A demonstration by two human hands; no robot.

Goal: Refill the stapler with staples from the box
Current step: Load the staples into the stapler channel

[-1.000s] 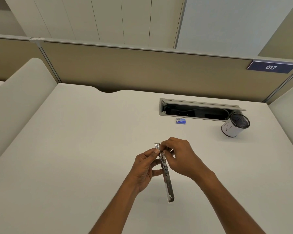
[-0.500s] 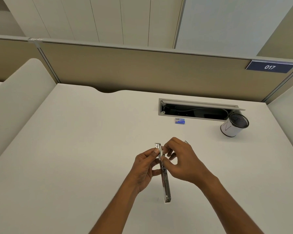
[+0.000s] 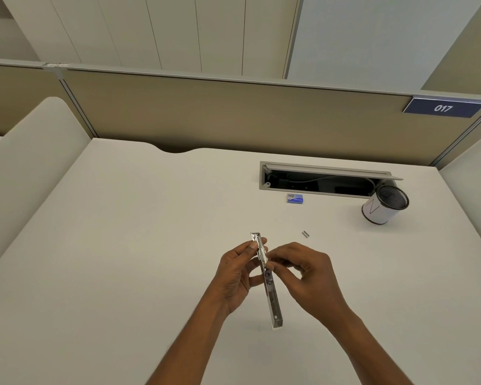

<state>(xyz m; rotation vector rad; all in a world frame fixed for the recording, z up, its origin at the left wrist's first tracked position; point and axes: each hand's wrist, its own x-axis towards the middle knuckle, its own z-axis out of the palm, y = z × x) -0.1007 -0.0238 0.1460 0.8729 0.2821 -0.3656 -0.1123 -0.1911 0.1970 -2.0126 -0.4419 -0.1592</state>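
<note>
A long, narrow metal stapler (image 3: 272, 298) is held above the white desk (image 3: 122, 245), its far end pointing away from me. My left hand (image 3: 238, 276) grips it by the far half, thumb on top. My right hand (image 3: 303, 276) pinches at the stapler's channel near the far end; what its fingertips hold is too small to tell. A small blue staple box (image 3: 295, 198) lies on the desk further back. A short loose strip of staples (image 3: 305, 233) lies between the box and my hands.
An open cable tray (image 3: 325, 180) is sunk into the desk behind the box. A white cup with a black mesh inside (image 3: 383, 208) stands at its right end. Beige partitions enclose the desk at the back and both sides.
My right hand has slid back along the stapler toward me and lowered, uncovering the loose staple strip on the desk. The stapler's near end swung slightly right.
</note>
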